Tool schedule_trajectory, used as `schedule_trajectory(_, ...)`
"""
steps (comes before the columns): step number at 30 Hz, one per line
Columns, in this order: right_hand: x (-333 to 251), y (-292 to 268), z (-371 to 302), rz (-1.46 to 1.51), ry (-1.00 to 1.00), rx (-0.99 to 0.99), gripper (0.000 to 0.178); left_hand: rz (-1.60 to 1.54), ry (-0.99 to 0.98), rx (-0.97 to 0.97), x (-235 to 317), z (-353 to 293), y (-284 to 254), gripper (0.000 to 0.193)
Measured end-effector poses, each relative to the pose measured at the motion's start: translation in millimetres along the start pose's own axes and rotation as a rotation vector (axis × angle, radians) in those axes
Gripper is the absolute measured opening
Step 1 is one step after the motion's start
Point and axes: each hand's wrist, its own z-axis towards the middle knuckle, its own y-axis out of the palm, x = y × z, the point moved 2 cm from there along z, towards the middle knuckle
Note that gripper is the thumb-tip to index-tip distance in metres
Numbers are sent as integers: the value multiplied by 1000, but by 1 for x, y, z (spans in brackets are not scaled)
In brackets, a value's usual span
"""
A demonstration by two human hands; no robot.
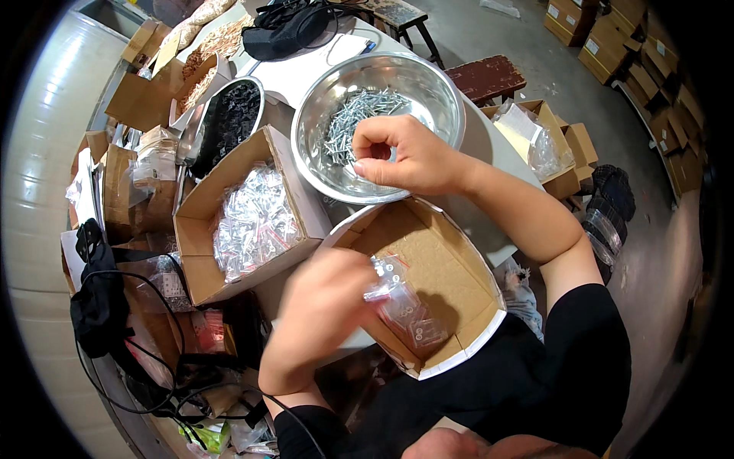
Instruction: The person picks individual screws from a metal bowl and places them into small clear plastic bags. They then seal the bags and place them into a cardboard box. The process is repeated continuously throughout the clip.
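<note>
My right hand (409,159) is over the near side of a shiny metal bowl (300,126), thumb and forefinger curled together in a pinch. Whatever they grip, if anything, is too small to make out. Loose silver screws (348,126) lie heaped in the bowl. Motion smears my left hand (325,298), which is above the left wall of an open cardboard box (459,268) close to my body. Small clear zip bags (409,310) with red strips and little pale parts lie in that box, some right by the left fingertips. Whether those fingers hold one is unclear.
Left of the bowl, a deeper carton (195,249) is filled with small clear packets (256,218). Beyond it stands a container lined with black plastic (225,126). A black cable (145,279) loops at left. Right of the table are a stool (487,79) and an open carton (562,183).
</note>
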Motion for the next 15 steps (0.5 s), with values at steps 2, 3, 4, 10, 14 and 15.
schedule_trajectory(2, 2, -1, 5, -47, -9, 62, 18, -124, 55, -390, 12, 4, 35, 34)
schedule_trajectory(3, 2, 0, 8, -68, -16, 89, 19, -141, 65, -514, 17, 0, 52, 31)
schedule_trajectory(4, 3, -2, 11, -122, -20, 117, 18, -95, 67, -561, 19, -2, 66, 29)
schedule_trajectory(10, 26, -34, 18, -587, -84, 235, 15, 44, 211, -712, 29, -3, 100, 31)
schedule_trajectory(14, 33, -56, 21, -764, 13, 180, 14, -87, 169, -658, 25, 2, 81, 25)
schedule_trajectory(15, 37, -59, 22, -822, 47, 140, 14, -133, 100, -595, 22, 3, 74, 23)
